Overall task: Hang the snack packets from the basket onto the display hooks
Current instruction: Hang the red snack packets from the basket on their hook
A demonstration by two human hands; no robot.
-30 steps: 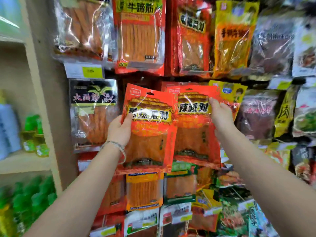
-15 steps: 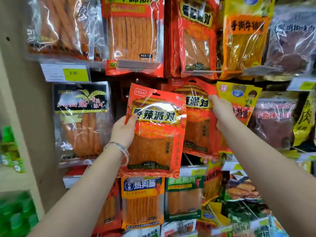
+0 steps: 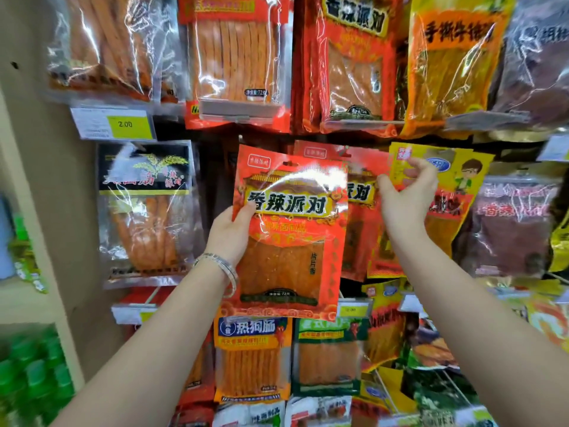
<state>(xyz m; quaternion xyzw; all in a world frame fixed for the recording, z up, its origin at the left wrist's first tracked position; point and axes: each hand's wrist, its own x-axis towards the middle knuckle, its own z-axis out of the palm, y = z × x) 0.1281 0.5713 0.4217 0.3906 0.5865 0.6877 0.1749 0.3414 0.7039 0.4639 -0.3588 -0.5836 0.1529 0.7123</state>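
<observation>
My left hand [image 3: 229, 234] grips the left edge of a red snack packet [image 3: 289, 241] and holds it upright in front of the display wall. Just above its top left corner a bare hook [image 3: 241, 139] sticks out. Behind and to the right, a second identical red packet [image 3: 363, 217] hangs from a hook [image 3: 345, 151]. My right hand [image 3: 406, 195] is at that packet's upper right edge with thumb and fingers spread, its fingertips over the neighbouring yellow packet [image 3: 455, 180]. It shows no clear grip on anything. The basket is out of view.
Rows of hanging snack packets fill the wall above, below and to the right. A black-topped packet [image 3: 144, 211] hangs to the left, with a yellow price tag [image 3: 124, 124] above it. A beige shelf upright [image 3: 40, 211] stands at far left beside green bottles [image 3: 34, 374].
The view has come closer to the display. My right hand slid up the second red packet and spread its fingers; that packet now hangs from its hook. My left hand still holds its packet.
</observation>
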